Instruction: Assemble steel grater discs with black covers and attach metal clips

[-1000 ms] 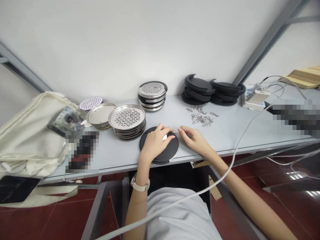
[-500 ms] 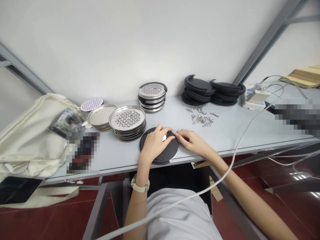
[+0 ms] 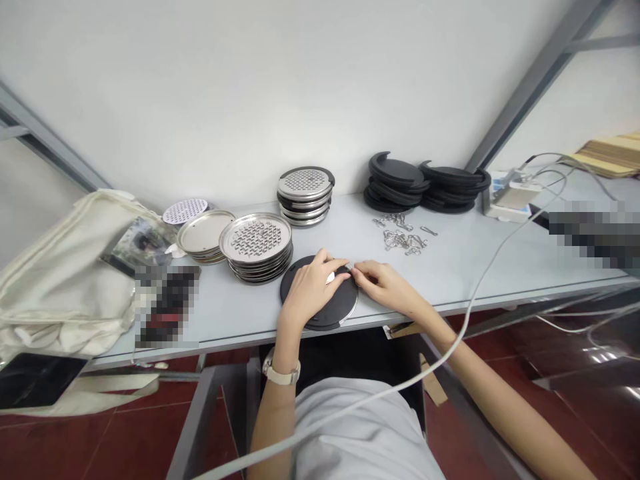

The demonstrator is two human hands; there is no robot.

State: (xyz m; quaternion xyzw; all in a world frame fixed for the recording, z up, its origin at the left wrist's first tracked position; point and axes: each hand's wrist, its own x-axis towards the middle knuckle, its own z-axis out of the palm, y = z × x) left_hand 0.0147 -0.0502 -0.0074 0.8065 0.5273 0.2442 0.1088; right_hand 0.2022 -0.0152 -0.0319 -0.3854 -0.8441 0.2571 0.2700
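Note:
On the table's front edge lies a black round holder (image 3: pixel 327 312), a silver rim showing along its right side. My left hand (image 3: pixel 311 287) rests across it, fingers curled and pressed to its top near the right edge. A small white patch (image 3: pixel 330 277) shows between my left thumb and forefinger. At that edge, my right hand (image 3: pixel 377 283) pinches a small metal clip (image 3: pixel 349 267) between thumb and forefinger. The clip is partly hidden by the fingertips, so whether it is hooked to the holder cannot be made out.
Round metal grater plates (image 3: pixel 256 239) are stacked left of the holder, beside plain metal discs (image 3: pixel 205 232). Behind stand assembled graters (image 3: pixel 306 185). Black holders (image 3: pixel 397 175) and loose metal clips (image 3: pixel 400 239) lie to the right. A white cable (image 3: pixel 470 313) crosses in front.
Both hands stay at the holder's right edge. The fingertips have shifted slightly around the metal clip, and the clip's angle looks a little different.

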